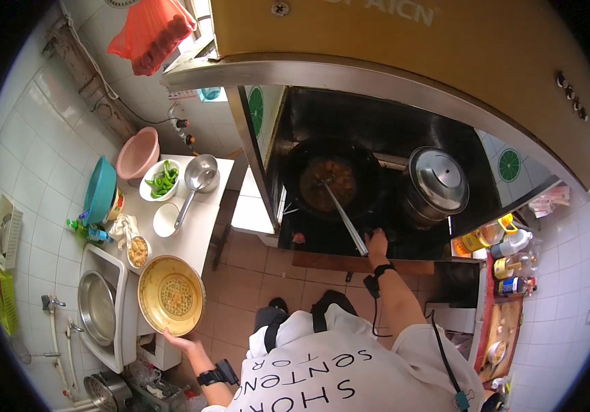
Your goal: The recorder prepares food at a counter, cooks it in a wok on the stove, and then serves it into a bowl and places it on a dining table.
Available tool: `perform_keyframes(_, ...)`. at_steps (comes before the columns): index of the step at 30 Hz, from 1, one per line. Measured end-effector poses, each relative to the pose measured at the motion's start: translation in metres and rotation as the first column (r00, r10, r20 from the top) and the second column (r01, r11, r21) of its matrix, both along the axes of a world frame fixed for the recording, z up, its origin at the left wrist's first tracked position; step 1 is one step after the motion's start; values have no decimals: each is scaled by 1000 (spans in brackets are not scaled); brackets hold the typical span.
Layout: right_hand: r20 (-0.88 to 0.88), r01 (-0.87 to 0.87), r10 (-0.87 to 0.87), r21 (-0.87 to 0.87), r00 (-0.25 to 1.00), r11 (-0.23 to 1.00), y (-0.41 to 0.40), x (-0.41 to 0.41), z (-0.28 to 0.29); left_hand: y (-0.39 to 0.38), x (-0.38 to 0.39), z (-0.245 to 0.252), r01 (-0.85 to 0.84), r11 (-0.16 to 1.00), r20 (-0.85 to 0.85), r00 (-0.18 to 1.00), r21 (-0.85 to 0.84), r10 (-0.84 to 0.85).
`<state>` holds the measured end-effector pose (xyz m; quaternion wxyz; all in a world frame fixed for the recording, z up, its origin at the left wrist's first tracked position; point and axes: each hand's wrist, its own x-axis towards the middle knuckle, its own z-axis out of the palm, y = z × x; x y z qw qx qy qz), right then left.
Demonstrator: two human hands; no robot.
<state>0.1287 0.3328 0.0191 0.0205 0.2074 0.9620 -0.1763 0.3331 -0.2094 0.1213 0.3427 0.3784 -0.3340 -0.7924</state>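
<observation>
My left hand (pixel 180 342) grips the near rim of a wide yellow patterned bowl (pixel 153 304), tilted over the counter's edge beside the sink. My right hand (pixel 377 243) is at the stove's front edge, just right of the end of a long metal utensil handle (pixel 343 219); whether its fingers touch a stove knob is hidden. The utensil's head rests in brown food with sauce (pixel 333 175) inside a dark wok (pixel 295 154). A lidded metal pot (pixel 438 180) stands right of the wok.
The white counter (pixel 202 216) holds a bowl of green peppers (pixel 162 180), a metal ladle (pixel 185 206), a white bowl (pixel 166 220) and a bowl of chopped food (pixel 139 252). A sink (pixel 122 309) adjoins it. Bottles (pixel 511 268) stand right; the range hood (pixel 377 72) overhangs the stove.
</observation>
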Motion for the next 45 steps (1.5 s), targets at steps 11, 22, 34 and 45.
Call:
perform_keyframes(11,-140,61,-68,-55,988,997,5,15,-8,-15,-18,7,25,999,25,999,27,-26)
perform_keyframes(22,-650,312,-445,-317,616,896,9,69,126,-56,-30,-36,119,983,-19,993,141,-118)
perform_keyframes(34,-915,417,267,379,303,826,39,79,476,-90,-48,-65,228,965,56,970,126,-236)
perform_keyframes(45,-964,92,140,164,228,982,63,37,512,-110,-43,-80,185,974,23,982,129,-190)
